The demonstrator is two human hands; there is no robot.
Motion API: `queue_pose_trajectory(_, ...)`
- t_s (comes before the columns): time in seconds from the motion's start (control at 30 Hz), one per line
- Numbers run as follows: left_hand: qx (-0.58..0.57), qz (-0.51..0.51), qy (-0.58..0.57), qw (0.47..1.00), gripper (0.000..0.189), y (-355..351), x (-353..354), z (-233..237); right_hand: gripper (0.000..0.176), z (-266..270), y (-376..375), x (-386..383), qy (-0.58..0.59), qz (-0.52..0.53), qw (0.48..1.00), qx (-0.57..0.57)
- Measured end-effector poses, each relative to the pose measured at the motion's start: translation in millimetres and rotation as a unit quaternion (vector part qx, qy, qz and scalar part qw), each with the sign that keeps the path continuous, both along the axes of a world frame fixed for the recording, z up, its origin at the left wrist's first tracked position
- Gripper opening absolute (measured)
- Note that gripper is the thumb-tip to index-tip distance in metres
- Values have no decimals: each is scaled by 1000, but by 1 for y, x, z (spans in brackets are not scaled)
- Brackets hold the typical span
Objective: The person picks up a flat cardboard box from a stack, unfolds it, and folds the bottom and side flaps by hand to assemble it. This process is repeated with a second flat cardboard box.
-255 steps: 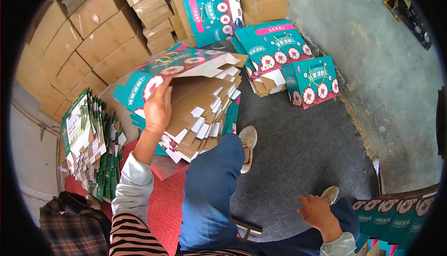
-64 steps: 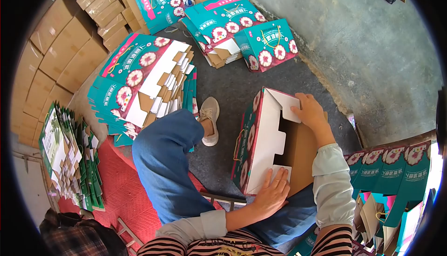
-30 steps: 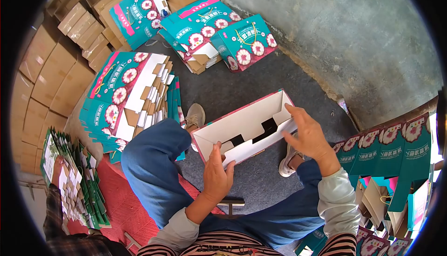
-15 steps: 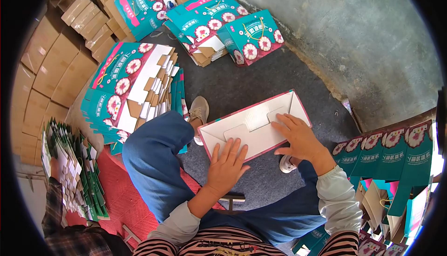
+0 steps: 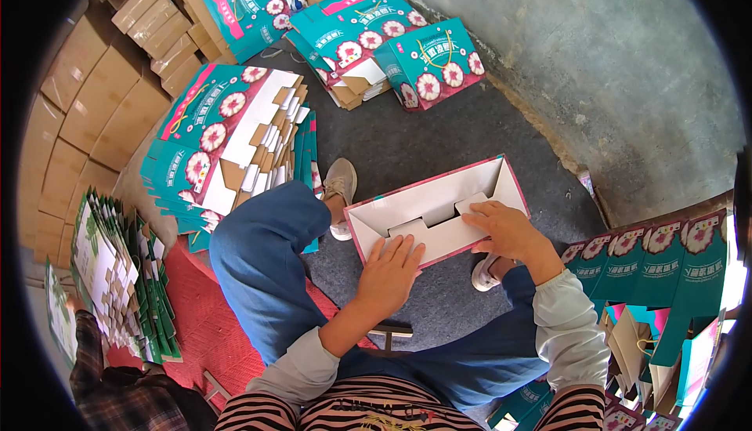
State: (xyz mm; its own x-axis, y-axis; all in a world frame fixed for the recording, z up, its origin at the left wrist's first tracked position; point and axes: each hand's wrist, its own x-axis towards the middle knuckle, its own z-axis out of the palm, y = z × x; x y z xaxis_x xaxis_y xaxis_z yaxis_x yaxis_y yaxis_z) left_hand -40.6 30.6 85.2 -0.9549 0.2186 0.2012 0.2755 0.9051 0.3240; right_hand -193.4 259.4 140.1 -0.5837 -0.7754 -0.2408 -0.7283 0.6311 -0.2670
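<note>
Between my knees stands a box (image 5: 439,188) with a white inside and a red rim, its opening facing up. Two white notched flaps inside it are tilted, with dark gaps along their edges. My left hand (image 5: 389,269) lies on the near left part of the box, fingers apart over the left flap and rim. On the near right part rests my right hand (image 5: 505,229), fingers spread on the right flap and the near rim. Neither hand is closed round anything.
Teal printed cartons (image 5: 211,129) lie stacked at the left, with more teal boxes (image 5: 439,63) farther back. Brown cartons (image 5: 102,110) line the left wall. Green-edged cartons (image 5: 129,282) stand beside a co-worker's plaid sleeve (image 5: 90,356). Teal boxes (image 5: 646,262) stand at the right.
The flaps inside the box have shifted from nearly flat to tilted, opening dark gaps. Both hands have moved slightly with them. The co-worker's hand at the left now holds a green-and-white carton.
</note>
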Motion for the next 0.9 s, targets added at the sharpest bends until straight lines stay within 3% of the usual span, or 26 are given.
queue_pose_trajectory(0.17,1,0,13,1000,47,0,0,-1,63,0,0,0,0,-3,1000,3)
queue_pose_trajectory(0.27,10,-2,16,1000,47,1,1,1,51,0,3,0,19,9,999,-48)
queue_pose_trajectory(0.37,191,33,106,975,52,-9,6,21,40,23,8,-3,-46,-69,991,-106)
queue_pose_trajectory(0.43,256,173,132,942,46,-26,5,25,38,34,14,-17,-77,-205,965,-146)
queue_pose_trajectory(0.47,287,242,145,915,45,-35,4,26,37,36,21,-25,-92,-271,944,-164)
queue_pose_trajectory(0.5,422,291,31,858,50,-45,-1,24,41,27,31,-37,-56,-307,932,-184)
queue_pose_trajectory(0.57,641,357,-191,652,61,-70,-16,5,50,-13,50,-68,15,-373,900,-225)
queue_pose_trajectory(0.6,660,392,-314,558,89,-83,-19,-21,57,-30,55,-80,-73,-402,877,-252)
queue_pose_trajectory(0.7,683,385,-465,411,92,-97,-45,-29,75,-64,61,-91,-292,-463,781,-300)
queue_pose_trajectory(0.8,687,366,-450,437,83,-86,-57,-20,83,-68,51,-91,-396,-486,704,-334)
queue_pose_trajectory(0.87,703,317,-470,428,76,-88,-56,-32,83,-64,53,-92,-453,-505,641,-359)
queue_pose_trajectory(0.9,709,295,-480,424,72,-89,-48,-37,83,-62,58,-87,-461,-503,633,-365)
